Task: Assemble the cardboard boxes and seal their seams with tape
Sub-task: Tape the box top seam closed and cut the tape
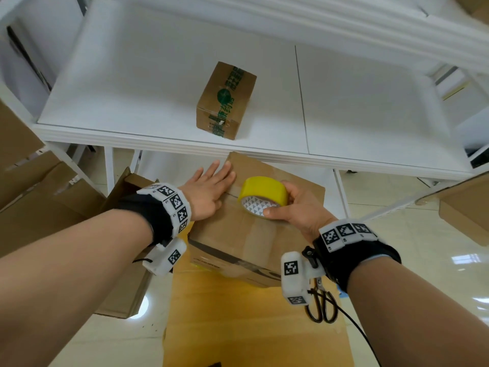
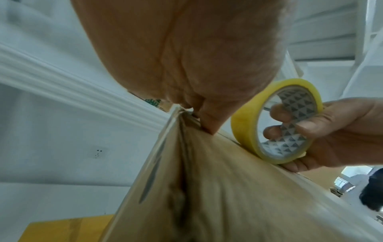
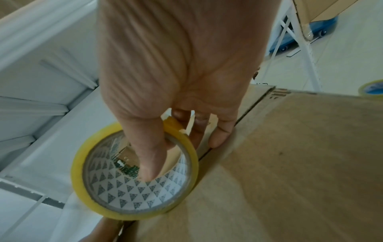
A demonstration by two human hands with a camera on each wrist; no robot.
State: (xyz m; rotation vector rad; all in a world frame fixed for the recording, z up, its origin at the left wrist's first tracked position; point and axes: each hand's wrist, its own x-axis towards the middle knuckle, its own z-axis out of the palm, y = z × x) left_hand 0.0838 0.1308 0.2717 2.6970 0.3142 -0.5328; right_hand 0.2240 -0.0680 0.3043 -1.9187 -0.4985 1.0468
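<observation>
Two hands on box point(image 1: 254, 229), below shelf: left hand point(image 1: 209, 192) flat, pressing flaps; right hand point(image 1: 296, 207) gripping tape point(image 1: 263, 194) at seam. Risk: flaps spring open, tape wanders off seam.

Bright, even, diffuse light. Glare patches on floor tiles point(image 1: 464, 260) at 4 o'clock in head view. Strong barrel distortion at edges. Left wrist view: cardboard box point(image 2: 228, 188) smeared, possibly motion blur. Shadows soft.
</observation>
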